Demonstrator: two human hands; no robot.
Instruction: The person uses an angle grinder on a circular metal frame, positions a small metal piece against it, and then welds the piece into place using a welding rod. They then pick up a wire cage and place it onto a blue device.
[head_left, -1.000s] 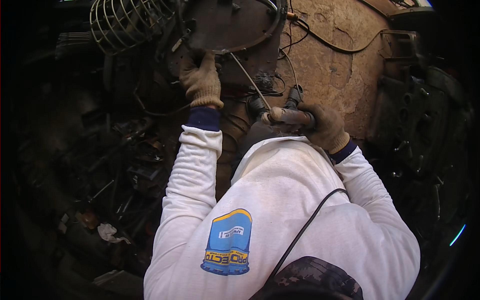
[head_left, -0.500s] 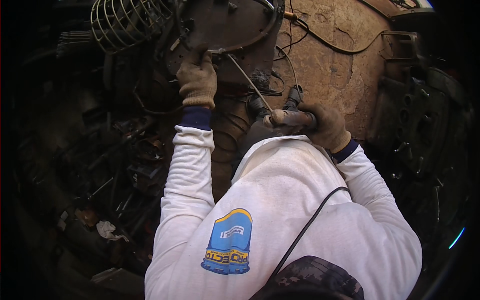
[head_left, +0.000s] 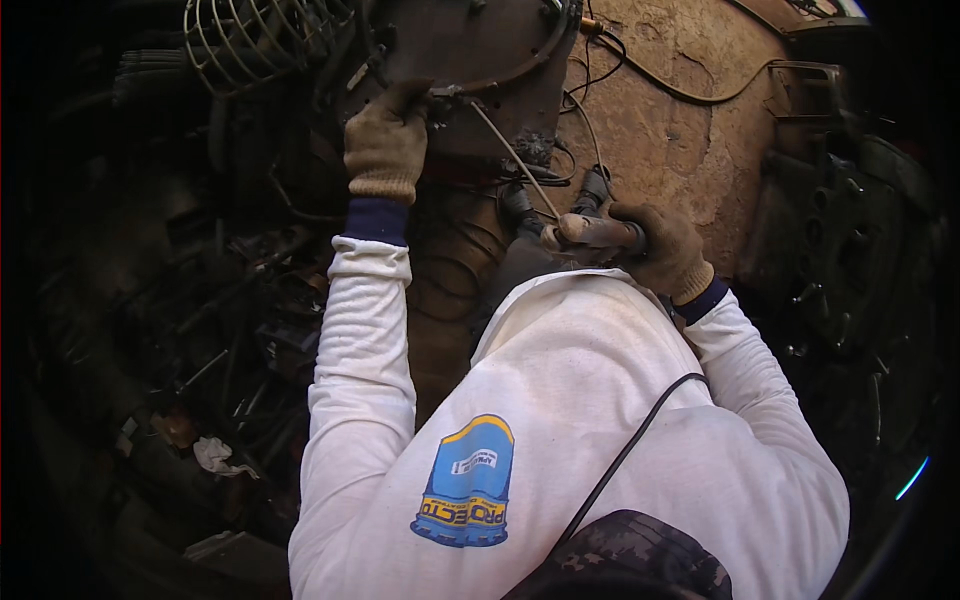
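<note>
Thin rod (head_left: 515, 160): slanting from your tool toward 11 o'clock, its far tip lying at 12 in the view, at or just below the curved bar; contact is not showing clearly.
Handled tool (head_left: 600, 232): sitting toward 2 o'clock, just beyond your shirt hem, carrying the rod.
Right hand (head_left: 672, 250): gloved; you are curling it around the tool's 3 o'clock end.
Curved bar (head_left: 505, 80): arcing over the dark plate (head_left: 440, 50), its lower end pointing toward your left glove.
Left hand (head_left: 383, 150): gloved, reaching to 11 o'clock; fingertips are fading into shadow beside the bar's end, so I cannot tell whether you are pinching it or only resting there.
Shift: over the last second your left glove is drifting toward 9 o'clock, away from the rod tip; the tip is keeping its place by the bar.
Reading: you are probably giving the tip more room while holding its aim; a judgement only.
Wire cage (head_left: 245, 45): standing between 10 and 11 o'clock, past the left glove.
Hose (head_left: 700, 100): sagging across the brown floor (head_left: 660, 150), between 1 and 2.
White scrap (head_left: 220, 457): lying crumpled at 8.
</note>
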